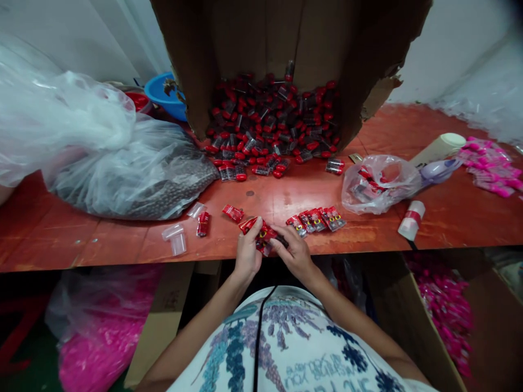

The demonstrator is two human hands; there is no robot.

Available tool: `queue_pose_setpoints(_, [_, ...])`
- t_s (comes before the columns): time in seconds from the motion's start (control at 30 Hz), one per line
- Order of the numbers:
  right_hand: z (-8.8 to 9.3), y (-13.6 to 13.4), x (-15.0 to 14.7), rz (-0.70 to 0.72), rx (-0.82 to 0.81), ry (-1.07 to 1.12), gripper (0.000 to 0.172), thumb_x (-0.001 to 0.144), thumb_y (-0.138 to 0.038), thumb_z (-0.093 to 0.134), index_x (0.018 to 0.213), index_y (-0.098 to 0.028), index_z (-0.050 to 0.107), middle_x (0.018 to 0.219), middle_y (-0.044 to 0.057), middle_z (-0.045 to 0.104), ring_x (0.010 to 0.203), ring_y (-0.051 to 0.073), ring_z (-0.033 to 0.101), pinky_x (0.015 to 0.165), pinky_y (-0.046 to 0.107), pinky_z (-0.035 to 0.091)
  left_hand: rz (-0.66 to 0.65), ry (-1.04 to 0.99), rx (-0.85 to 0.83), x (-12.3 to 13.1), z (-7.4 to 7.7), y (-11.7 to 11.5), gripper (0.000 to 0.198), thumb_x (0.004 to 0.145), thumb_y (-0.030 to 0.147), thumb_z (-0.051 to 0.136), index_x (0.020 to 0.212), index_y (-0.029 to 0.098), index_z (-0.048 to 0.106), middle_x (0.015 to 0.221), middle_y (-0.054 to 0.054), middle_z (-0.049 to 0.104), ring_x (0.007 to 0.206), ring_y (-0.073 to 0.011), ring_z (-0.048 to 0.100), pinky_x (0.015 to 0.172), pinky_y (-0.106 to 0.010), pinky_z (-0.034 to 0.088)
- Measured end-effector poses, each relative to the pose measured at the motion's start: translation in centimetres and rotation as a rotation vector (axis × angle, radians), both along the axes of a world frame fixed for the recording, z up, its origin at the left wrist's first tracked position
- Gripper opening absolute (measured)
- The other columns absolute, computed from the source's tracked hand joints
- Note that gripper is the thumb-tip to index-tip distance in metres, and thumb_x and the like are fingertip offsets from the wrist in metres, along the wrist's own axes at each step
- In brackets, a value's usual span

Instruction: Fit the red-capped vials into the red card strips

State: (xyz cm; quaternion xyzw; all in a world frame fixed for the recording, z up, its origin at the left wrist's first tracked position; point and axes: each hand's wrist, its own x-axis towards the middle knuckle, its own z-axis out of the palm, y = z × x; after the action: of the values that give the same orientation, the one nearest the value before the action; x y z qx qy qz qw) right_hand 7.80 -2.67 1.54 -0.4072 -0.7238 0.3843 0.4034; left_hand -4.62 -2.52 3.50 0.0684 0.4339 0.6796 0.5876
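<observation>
Both hands meet at the near edge of the table [122, 245]. The left hand [247, 255] and the right hand [295, 256] are clenched together on a bundle [261, 233] of red packets, fingers curled over it, thumbs on top. The bundle sits just over the table's edge, in front of the person's chest.

Just to the right of the bundle lies a row [316, 219] of the same packets, overlapping. To the left are two loose packets [203, 223] and some clear caps [175, 239]. Beyond, a tipped box [196, 65] spills a heap [273, 122] of red-capped pieces onto the table. A big bag [122, 169] crowds the left side, with a blue bowl [163, 93] behind it. To the right lie a small bag [376, 182], a white roll [412, 220] and pink pieces [490, 166].
</observation>
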Motion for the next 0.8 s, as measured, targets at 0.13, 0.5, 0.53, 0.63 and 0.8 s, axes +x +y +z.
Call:
queue_pose_setpoints(0.13, [-0.4,-0.3,-0.1,-0.073,-0.031,0.019,0.035,0.089,-0.031,0.051,0.124,-0.03,0.055,0.108,0.005,0.061,0.099,0.02,0.057,0.088,0.034,0.045,-0.036,-0.039,-0.031,0.3,0.0,-0.1,0.023,0.067,0.034,0.075,0.076,0.015,0.066,0.073,-0.003,0.07,0.064,-0.0144,0.065,0.063,-0.025,0.049])
queue_pose_setpoints(0.5, [-1.0,0.0,0.1,-0.158,-0.446,0.367,0.039,0.079,-0.035,0.065,0.116,-0.026,0.059,0.093,0.001,0.063,0.076,0.015,0.058,0.066,0.026,0.05,-0.125,0.084,-0.012,0.2,-0.7,-0.4,0.025,0.055,0.017,0.082,0.073,0.013,0.065,0.069,0.0,0.068,0.062,-0.0133,0.064,0.065,-0.025,0.05])
queue_pose_setpoints(0.53, [-1.0,0.0,0.3,-0.15,-0.485,0.388,0.039,0.078,-0.035,0.065,0.116,-0.026,0.059,0.092,0.001,0.062,0.074,0.015,0.058,0.062,0.025,0.05,-0.111,0.108,-0.014,0.1,-0.8,-0.4,0.025,0.054,0.016,0.082,0.071,0.013,0.064,0.067,0.001,0.068,0.059,-0.0124,0.063,0.063,-0.024,0.05])
queue_pose_setpoints(0.63, [-1.2,-0.2,0.6,-0.055,-0.519,0.398,0.038,0.078,-0.036,0.065,0.115,-0.027,0.061,0.104,0.003,0.059,0.089,0.017,0.058,0.069,0.026,0.053,-0.054,0.147,-0.033,-0.4,-1.1,-0.4,0.022,0.056,0.017,0.081,0.07,0.013,0.064,0.065,0.002,0.067,0.057,-0.0113,0.062,0.062,-0.024,0.051])
queue_pose_setpoints(0.8, [-1.4,-0.5,0.7,-0.05,-0.517,0.464,0.038,0.079,-0.034,0.064,0.117,-0.029,0.06,0.11,0.003,0.056,0.099,0.02,0.057,0.081,0.032,0.053,-0.139,0.204,-0.025,-0.8,-1.1,-0.6,0.025,0.055,0.016,0.081,0.075,0.012,0.067,0.073,-0.002,0.07,0.064,-0.0146,0.065,0.066,-0.027,0.053])
